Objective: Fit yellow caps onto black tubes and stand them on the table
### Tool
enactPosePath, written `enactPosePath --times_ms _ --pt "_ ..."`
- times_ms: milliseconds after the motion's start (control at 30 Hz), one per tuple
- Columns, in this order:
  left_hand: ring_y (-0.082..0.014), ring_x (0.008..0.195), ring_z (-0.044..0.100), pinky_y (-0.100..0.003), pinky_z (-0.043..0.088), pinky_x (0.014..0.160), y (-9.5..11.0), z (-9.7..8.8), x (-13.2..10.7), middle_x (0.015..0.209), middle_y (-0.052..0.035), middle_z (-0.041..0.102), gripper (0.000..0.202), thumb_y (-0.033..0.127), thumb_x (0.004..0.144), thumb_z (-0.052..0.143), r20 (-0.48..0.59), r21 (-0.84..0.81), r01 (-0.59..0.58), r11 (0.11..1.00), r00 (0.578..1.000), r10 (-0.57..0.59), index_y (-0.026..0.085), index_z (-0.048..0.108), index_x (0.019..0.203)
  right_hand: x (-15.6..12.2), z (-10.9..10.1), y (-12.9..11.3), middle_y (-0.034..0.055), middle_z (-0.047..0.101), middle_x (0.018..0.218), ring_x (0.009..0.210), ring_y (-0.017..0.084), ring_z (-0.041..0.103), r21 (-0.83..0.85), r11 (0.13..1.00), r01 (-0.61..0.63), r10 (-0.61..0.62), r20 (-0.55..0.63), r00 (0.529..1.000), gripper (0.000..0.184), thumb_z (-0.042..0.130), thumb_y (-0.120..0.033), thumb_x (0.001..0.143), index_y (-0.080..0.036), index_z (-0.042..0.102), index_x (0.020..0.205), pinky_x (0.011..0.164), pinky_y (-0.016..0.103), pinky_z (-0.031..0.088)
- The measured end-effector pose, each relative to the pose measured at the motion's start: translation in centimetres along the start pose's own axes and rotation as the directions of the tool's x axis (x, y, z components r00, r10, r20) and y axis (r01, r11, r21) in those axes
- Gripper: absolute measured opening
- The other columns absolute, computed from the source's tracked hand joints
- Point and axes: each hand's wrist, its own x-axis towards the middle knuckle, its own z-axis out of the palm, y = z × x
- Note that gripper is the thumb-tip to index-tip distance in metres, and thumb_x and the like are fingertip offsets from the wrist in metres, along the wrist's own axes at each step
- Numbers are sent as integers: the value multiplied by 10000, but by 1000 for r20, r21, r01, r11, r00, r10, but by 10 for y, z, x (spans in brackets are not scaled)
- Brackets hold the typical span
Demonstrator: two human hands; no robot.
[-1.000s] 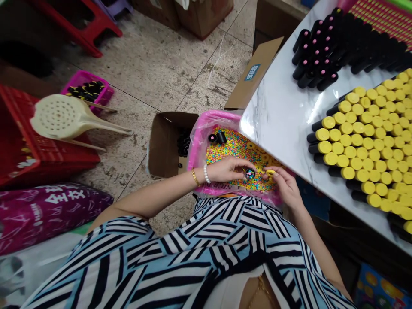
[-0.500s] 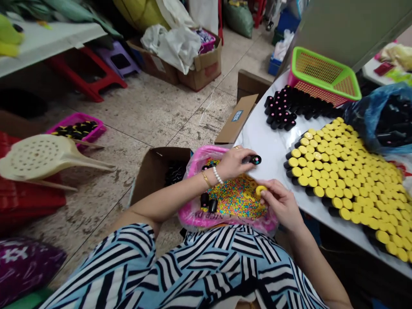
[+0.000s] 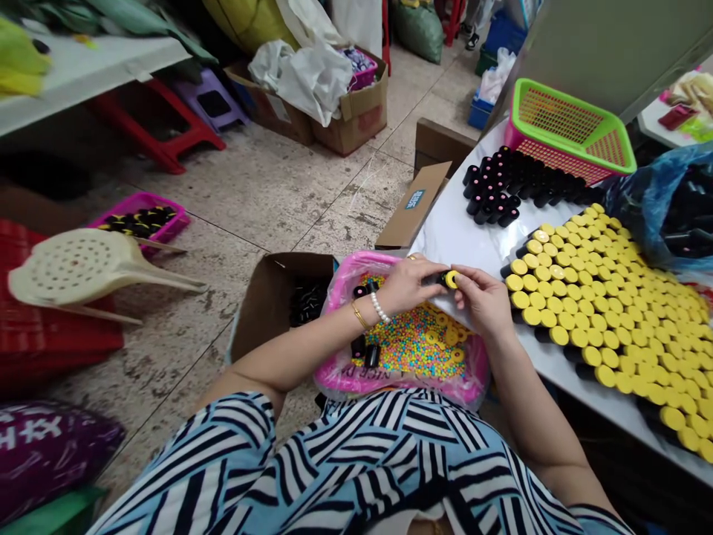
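Observation:
My left hand (image 3: 411, 284) is closed around a small black cylinder (image 3: 437, 279), held sideways at the table's edge. A round yellow cap (image 3: 451, 279) sits against the cylinder's right end, pinched by the fingers of my right hand (image 3: 482, 297). Whether it is fully seated I cannot tell. Below my hands is a pink basin (image 3: 334, 379) lined with clear plastic, holding many tiny coloured beads (image 3: 404, 342), loose yellow caps (image 3: 445, 331) and a few black cylinders (image 3: 372, 355).
On the white table (image 3: 445, 223) to the right stand rows of yellow-capped cylinders (image 3: 607, 297), uncapped black cylinders (image 3: 493, 189), a green-and-pink basket (image 3: 573, 122) and a blue bag (image 3: 640, 208). A cardboard box (image 3: 261, 305) holding black pieces stands left of the basin.
My right hand has moved up and left, bringing the yellow cap from above the basin to the open end of the black cylinder. My left hand has stayed nearly in place.

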Motion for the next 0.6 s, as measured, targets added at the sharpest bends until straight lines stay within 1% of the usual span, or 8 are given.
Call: enactPosePath --times_ms 133,233,333,400,433,500,533,600 --pt "-194 900 661 -359 490 885 1 0 0 1005 -66 779 298 290 873 752 26 -10 0 1000 1000 0 206 737 1158 3 6 -4 -29 645 568 444 76 496 -36 999 2 -2 -4 1000 342 797 -388 807 -168 771 1068 449 210 402" --pt "-184 895 664 -354 478 897 3 -2 1 993 -54 776 238 276 886 733 54 -16 12 1000 998 -11 211 748 1114 4 7 -8 -33 633 561 438 73 487 -71 997 4 -3 6 1000 334 799 -388 808 -170 772 1060 441 207 387" --pt "-189 950 663 -349 475 919 8 -5 2 1020 -63 762 220 252 872 731 48 -28 5 1000 999 -4 190 750 1082 5 7 -11 -40 609 538 422 79 471 -128 992 -4 5 2 1000 325 790 -408 814 -173 773 1038 424 214 369" --pt "-195 939 653 -331 484 873 14 -11 4 1006 -78 740 238 261 857 731 45 -12 22 1000 999 -22 170 752 1076 5 6 -13 -49 581 514 410 83 451 -169 985 -12 12 2 1000 310 782 -420 817 -185 771 1020 407 216 352" --pt "-190 889 645 -315 485 819 18 -14 5 957 -75 727 239 276 852 728 64 5 42 999 997 -42 164 753 1062 5 6 -14 -52 570 507 408 84 444 -186 982 -15 15 2 1000 297 780 -421 817 -192 770 1007 401 215 345" --pt "-165 745 607 -281 449 696 25 -20 8 812 -39 689 217 291 847 714 145 35 89 995 985 -93 168 754 1021 6 6 -15 -54 567 519 415 82 445 -199 980 -20 23 11 1000 273 780 -415 815 -204 762 986 399 210 340" --pt "-154 695 586 -272 423 659 28 -22 10 755 -21 672 193 276 849 700 189 44 105 993 976 -112 171 751 1003 6 6 -15 -54 570 532 421 81 450 -194 981 -21 25 18 1000 265 779 -412 816 -210 754 987 400 207 342" --pt "-147 669 582 -268 393 640 30 -24 14 719 -10 676 153 215 851 674 233 52 128 990 963 -137 173 753 976 6 6 -14 -59 567 545 424 76 445 -177 984 -11 17 32 999 254 769 -405 828 -217 739 998 402 203 343"
